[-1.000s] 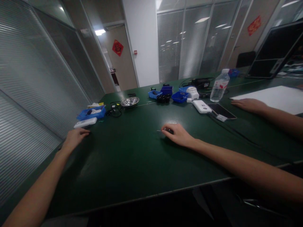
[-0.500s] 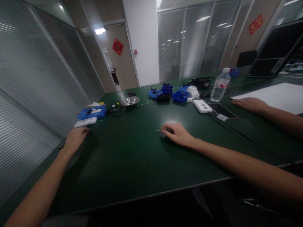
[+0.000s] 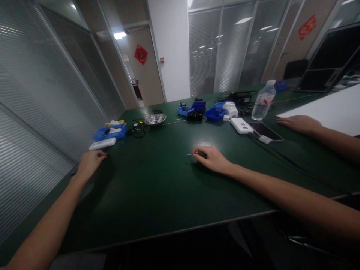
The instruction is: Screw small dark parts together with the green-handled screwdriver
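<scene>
My left hand rests at the left side of the green table, thumb and fingers pinched together; anything between them is too small to make out. Just beyond it lies a white power bank. Near the table's middle, my right hand is curled around a small dark object, with a thin metallic tip pointing left from the fingertips. What the object is cannot be made out. A dark flat item lies partly behind my left wrist.
Beyond the hands stand a metal bowl, a blue tray, blue bins and a water bottle. At right are another white power bank, a phone, cables and another person's hand by a white sheet.
The view has shifted slightly. Both of my hands keep nearly the same place and pose.
</scene>
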Available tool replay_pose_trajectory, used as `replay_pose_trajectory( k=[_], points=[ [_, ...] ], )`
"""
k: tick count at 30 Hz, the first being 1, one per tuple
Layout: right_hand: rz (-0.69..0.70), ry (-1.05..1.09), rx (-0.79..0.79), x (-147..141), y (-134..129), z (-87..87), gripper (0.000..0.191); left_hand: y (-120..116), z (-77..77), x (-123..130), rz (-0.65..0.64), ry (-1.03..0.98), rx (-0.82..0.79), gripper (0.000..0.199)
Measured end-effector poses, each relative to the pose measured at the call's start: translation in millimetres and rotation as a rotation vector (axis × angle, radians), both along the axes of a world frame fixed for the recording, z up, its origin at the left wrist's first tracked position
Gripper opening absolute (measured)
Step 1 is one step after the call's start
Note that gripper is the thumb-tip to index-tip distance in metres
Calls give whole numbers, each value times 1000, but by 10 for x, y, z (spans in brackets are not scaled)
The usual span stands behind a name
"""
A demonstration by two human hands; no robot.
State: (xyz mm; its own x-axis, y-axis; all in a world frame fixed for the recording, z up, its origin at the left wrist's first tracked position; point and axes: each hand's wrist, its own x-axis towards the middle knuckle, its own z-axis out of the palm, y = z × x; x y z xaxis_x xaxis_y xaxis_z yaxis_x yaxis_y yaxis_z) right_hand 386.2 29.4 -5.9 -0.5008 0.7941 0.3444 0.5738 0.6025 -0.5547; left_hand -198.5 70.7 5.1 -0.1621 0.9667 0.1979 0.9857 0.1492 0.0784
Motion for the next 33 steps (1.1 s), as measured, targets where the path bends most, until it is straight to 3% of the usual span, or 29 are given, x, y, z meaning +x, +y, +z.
replay_pose_trajectory(
  k=[6,9,13,17,21,26,33],
  points=[
    [6,-7,-2,1,-7,22,21,-4,29,96,29,-101,-5,23],
    [7,-31,1,-1,9,2,21,19,34,403,-53,-233,-40,30],
    [30,-50,11,-32,-16,-6,24,-57,-10,1288,-397,-486,-82,40],
    [113,-2,4,-93,-109,23,23,-283,-71,2316,-714,-600,-144,30],
    [157,37,0,-124,-170,22,21,-455,-138,2956,-841,-758,-139,25],
    [164,39,-12,-108,-153,-9,20,-491,-208,3072,-820,-841,-146,36],
    [135,6,-11,-83,-131,0,14,-486,-201,3014,-880,-717,-126,22]
  ],
)
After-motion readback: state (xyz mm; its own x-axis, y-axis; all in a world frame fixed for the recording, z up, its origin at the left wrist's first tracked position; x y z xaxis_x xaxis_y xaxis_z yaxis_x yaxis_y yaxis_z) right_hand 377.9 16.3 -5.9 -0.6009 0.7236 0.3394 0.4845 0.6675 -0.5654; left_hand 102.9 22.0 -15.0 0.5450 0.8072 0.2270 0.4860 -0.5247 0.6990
